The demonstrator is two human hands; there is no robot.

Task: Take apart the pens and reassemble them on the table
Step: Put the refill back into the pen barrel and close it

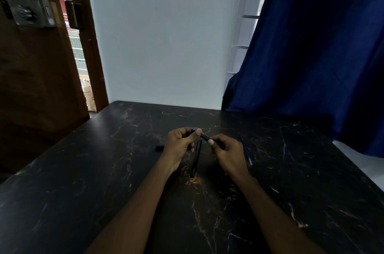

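Both hands meet just above the dark table [99, 170]: left hand [180, 142] pinches the tip end of the black pen [204, 137], right hand [229, 151] curls round its barrel. Two more pens [196, 158] lie directly beneath, a cap [159, 148] to the left, a thin refill [246, 151] to the right

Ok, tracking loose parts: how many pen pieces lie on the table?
3: black cap left of the left hand, thin refill right of the right hand, dark barrel between them; others may be hidden.

Dark marble table [104, 170] — cap [160, 148], pens [196, 160], refill [246, 153]
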